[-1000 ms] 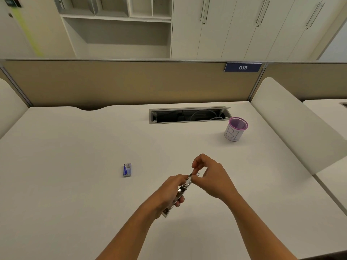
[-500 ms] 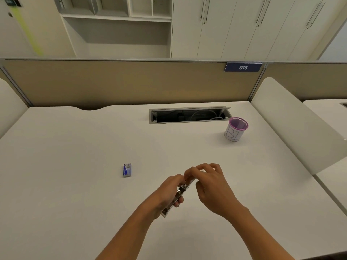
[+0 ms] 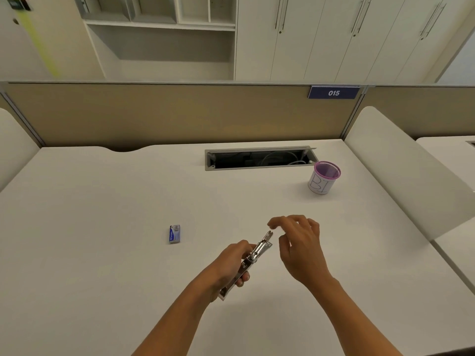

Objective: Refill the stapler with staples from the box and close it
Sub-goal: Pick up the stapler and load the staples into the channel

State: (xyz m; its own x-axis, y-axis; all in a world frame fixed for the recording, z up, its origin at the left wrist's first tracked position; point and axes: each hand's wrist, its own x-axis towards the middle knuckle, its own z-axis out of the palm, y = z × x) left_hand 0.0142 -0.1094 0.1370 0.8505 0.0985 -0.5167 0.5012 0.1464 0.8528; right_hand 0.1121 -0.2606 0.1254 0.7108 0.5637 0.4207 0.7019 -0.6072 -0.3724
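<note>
A slim metal stapler [image 3: 253, 258] is held above the white desk [image 3: 102, 227], its front end pointing up and away from me. My left hand [image 3: 231, 265] grips its middle and rear. The front part looks parted, with a thin piece sticking out at the tip. Just right of that tip my right hand [image 3: 299, 247] hovers with fingers loosely spread, not touching the stapler; whether it pinches any staples I cannot make out. A small blue staple box [image 3: 174, 234] lies flat on the desk to the left of the stapler.
A purple-rimmed mesh pen cup [image 3: 324, 178] stands at the back right, beside an open cable slot [image 3: 259, 158] in the desk. A beige partition [image 3: 154, 114] closes the far edge, and a white divider panel [image 3: 401, 165] rises on the right.
My right hand has let go of the stapler's front end and drawn back to the right, fingers spread. The stapler's tip now shows uncovered. My left hand keeps its grip.
</note>
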